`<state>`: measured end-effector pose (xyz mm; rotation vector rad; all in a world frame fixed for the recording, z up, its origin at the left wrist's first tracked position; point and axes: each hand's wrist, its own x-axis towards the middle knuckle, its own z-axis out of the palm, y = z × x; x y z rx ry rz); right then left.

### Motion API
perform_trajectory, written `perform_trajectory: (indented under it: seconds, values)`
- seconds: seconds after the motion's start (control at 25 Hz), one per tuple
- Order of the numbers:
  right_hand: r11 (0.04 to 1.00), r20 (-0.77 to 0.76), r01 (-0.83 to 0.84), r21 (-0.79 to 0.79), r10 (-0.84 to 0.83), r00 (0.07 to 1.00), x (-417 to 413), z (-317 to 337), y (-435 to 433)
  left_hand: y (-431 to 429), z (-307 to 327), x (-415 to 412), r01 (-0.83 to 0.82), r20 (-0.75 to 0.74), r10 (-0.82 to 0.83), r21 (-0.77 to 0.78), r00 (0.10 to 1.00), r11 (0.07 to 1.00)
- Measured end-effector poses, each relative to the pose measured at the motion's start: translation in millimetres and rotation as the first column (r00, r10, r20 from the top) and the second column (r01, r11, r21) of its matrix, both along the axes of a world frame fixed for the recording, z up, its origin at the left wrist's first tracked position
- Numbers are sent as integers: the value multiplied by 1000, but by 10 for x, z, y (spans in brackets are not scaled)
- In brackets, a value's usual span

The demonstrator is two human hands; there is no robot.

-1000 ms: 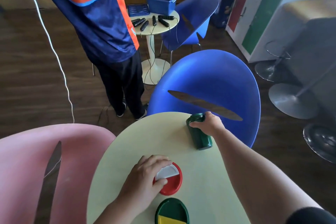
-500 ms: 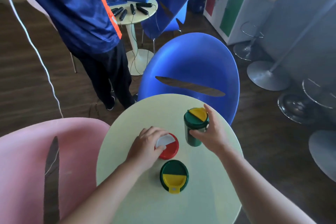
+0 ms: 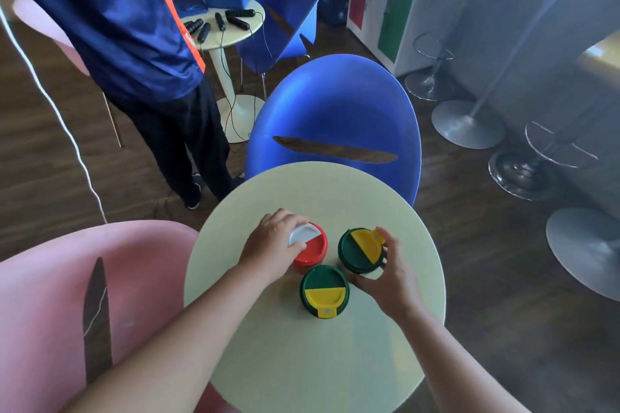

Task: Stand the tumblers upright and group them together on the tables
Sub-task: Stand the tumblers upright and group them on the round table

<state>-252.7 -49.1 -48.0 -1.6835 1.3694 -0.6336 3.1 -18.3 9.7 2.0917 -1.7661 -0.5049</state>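
hands point(image 3: 273, 245) gripping tumblers point(image 3: 360, 253), no readable labels

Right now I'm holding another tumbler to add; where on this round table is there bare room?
The far half of the round table, toward the blue chair, is bare, as is the near part between the forearms. The middle is crowded: the red tumbler under the left hand, the right hand on one green tumbler, and another green tumbler.
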Motion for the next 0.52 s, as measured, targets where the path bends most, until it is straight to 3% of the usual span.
perform_trajectory:
  seconds: [0.52]
  values:
    - [993, -32, -108, -41, 107, 994, 52, -47, -89, 24, -54, -27, -30, -4, 30, -29, 1000, 999]
